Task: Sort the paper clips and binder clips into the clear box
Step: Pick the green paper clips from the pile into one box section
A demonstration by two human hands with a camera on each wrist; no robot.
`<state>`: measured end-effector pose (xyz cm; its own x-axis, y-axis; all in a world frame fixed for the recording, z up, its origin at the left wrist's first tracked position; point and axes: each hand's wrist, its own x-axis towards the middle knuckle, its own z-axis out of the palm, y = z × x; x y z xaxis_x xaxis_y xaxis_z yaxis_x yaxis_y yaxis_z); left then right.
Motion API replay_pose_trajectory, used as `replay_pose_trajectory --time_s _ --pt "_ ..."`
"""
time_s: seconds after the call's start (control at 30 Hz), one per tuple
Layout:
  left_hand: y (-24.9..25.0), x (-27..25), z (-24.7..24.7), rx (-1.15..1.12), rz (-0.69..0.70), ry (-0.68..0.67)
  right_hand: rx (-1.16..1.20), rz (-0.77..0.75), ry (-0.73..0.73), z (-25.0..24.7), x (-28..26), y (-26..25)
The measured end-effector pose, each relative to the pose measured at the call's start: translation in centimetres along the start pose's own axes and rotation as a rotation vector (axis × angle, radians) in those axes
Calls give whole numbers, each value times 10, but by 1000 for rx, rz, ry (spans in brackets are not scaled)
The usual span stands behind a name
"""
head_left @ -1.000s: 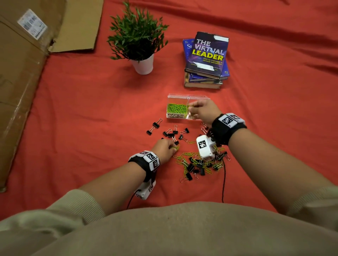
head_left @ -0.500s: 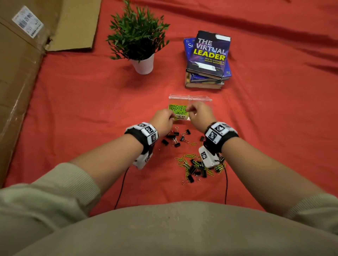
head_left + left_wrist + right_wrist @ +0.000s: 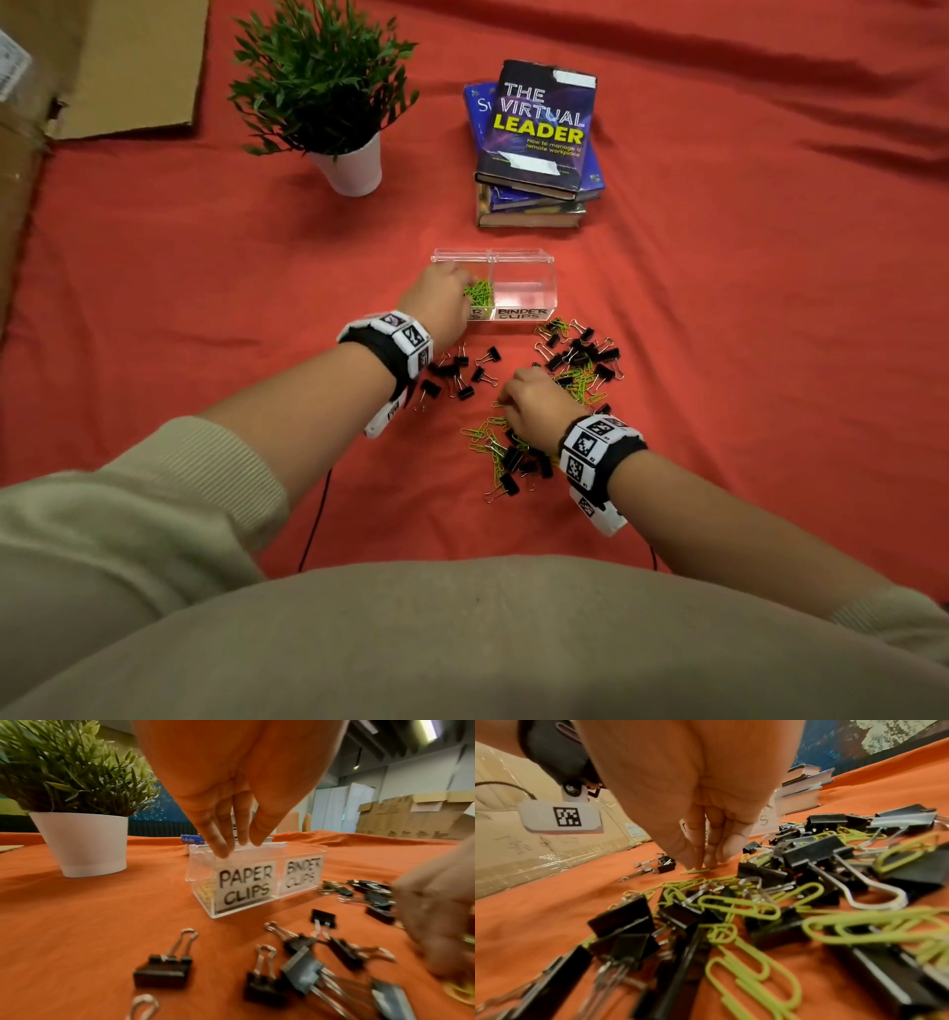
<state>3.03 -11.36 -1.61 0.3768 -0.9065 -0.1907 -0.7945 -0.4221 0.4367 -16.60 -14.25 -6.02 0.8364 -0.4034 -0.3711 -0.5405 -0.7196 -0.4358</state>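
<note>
The clear box (image 3: 518, 255) stands mid-cloth with two labelled compartments, and green paper clips (image 3: 480, 293) lie in its left one. My left hand (image 3: 458, 288) hovers over that PAPER CLIPS compartment (image 3: 244, 882). In the left wrist view its fingers (image 3: 221, 845) point straight down to the rim with nothing visible between them. Nearer me, my right hand (image 3: 502, 402) is down at the mixed pile of black binder clips (image 3: 580, 354) and green paper clips (image 3: 485, 437). Its fingertips (image 3: 693, 860) pinch one green paper clip (image 3: 696, 871) lying flat on the cloth.
More binder clips (image 3: 457, 372) lie scattered between my wrists. A potted plant (image 3: 328, 92) and a stack of books (image 3: 539, 133) stand beyond the box. Flattened cardboard (image 3: 128, 67) covers the far left. A black cable (image 3: 313, 519) trails from my left wrist.
My left hand rose from the loose clips to the box's paper clip compartment. My right hand left the box and came back down onto the pile.
</note>
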Motion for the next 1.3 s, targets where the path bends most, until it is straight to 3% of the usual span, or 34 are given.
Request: replay_pose_trajectory --time_s 0.1,0.27,0.47,0.73,0.8,0.9,1.0,1.23,1.3 --pt "7 -39 17 -25 89 -5 -62 -72 -45 2 -6 1" --pt "13 -95 57 85 41 -284 -143 -89 -68 5 -12 -3" --pt "16 -110 76 126 -11 -242 -264 -45 -33 17 -19 -12" --pt "22 -117 81 319 86 -264 -293 -84 -40 21 -21 -15" --pt "24 -119 84 326 90 -272 -186 -59 -30 16 -21 -14" --pt "21 -118 85 253 75 -288 107 115 -41 0 -21 -11" --pt "16 -114 80 74 11 -272 469 252 -5 -13 -17 2" --pt "-6 -111 68 -407 -188 -213 1314 449 -91 -31 -15 16" --pt "-9 -109 66 -465 -201 -233 1424 475 -140 -33 -15 13"
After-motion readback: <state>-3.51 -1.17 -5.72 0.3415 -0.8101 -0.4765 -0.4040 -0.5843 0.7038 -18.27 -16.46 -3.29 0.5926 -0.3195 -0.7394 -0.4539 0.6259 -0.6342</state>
